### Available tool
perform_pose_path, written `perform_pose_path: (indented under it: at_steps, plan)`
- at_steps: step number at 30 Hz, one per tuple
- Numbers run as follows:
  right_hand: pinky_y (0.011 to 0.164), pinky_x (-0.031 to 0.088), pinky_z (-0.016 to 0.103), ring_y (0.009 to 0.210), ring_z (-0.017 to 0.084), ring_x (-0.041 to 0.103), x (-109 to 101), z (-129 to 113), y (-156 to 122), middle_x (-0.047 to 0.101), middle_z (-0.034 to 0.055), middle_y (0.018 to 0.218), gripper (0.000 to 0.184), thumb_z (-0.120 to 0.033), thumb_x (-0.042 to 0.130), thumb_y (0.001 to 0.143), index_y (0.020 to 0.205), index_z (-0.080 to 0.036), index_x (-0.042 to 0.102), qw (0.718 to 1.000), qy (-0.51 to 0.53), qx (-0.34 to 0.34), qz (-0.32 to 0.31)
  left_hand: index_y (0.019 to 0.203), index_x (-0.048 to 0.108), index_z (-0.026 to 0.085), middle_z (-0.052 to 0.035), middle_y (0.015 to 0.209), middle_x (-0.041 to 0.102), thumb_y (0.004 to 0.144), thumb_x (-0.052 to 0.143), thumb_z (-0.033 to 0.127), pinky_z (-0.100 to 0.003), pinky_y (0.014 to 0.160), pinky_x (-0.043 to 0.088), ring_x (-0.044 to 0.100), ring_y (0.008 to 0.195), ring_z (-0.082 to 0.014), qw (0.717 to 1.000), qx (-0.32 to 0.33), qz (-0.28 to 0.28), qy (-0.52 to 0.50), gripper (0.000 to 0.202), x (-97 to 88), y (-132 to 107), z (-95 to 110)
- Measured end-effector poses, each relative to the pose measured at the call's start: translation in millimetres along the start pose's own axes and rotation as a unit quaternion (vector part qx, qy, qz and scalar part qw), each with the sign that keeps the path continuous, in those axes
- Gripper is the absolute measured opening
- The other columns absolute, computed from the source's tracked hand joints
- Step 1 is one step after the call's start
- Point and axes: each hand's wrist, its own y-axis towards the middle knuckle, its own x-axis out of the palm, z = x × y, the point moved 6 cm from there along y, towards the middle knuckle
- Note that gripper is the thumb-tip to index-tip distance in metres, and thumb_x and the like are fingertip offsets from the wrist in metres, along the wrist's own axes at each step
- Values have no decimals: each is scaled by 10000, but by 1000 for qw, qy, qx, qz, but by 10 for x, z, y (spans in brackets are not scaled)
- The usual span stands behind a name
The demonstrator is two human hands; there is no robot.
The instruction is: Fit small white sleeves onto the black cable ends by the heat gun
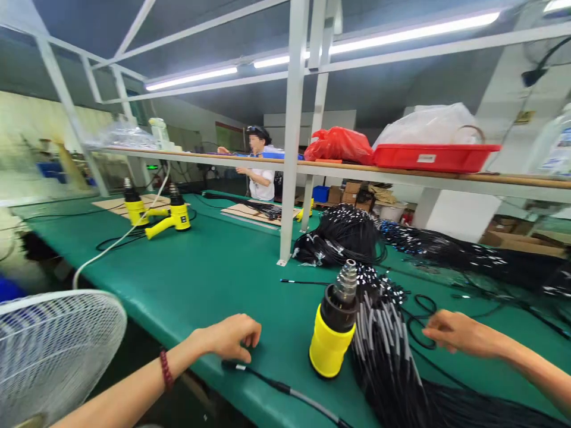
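My left hand [234, 337] is over the front edge of the green table, its fingers bent and the thumb apart from them. Just under the thumb lies the end of a black cable [281, 386] with a grey sleeve, running off toward the bottom. To the right, my right hand [452, 331] is curled, its fingertips beside a looped black cable [417, 324]; whether something is pinched there is hidden. Between the hands a yellow heat gun [332, 339] stands upright, metal nozzle up. Next to it lies a thick bundle of black cables [388, 345] with grey sleeves.
Two more yellow heat guns [172, 217] stand at the back left. A white fan [62, 351] is at the left front. Cable piles [343, 235] lie behind a white post [292, 148]. The shelf above holds a red tray [437, 157]. Another person [261, 172] is across the table.
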Motion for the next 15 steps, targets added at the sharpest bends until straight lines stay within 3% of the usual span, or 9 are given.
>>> perform_pose_path:
  at_steps: [3,7,11,15]
  plan:
    - [603,471,428,611,284,619,146,76,-23,684,160,679,230,-469,612,741,643,-267,660,993,39,23,-109,874,605,215,17,915,626,645,819,223,-238,794,417,566,907,-163,1000,5,-16,-16,314,320,-70,-174]
    - [635,470,396,671,278,626,120,-191,8,684,135,728,376,-545,496,795,775,-215,676,993,3,-22,-115,782,597,204,19,853,613,724,759,210,-231,788,401,557,897,-162,1000,0,-12,-17,172,403,-94,-190]
    - [646,475,355,717,264,633,37,-438,-42,696,123,785,526,-598,420,806,902,-147,671,990,-36,-42,-131,843,600,204,-1,879,616,820,644,210,-251,772,399,556,876,-174,1000,-2,-9,-3,50,261,-164,-131]
    - [677,481,356,759,271,640,-223,-611,-137,708,124,820,546,-611,424,828,943,-146,685,993,-49,-47,-99,884,619,223,0,847,614,870,555,196,-247,764,390,551,870,-177,999,35,7,13,70,-101,-312,87]
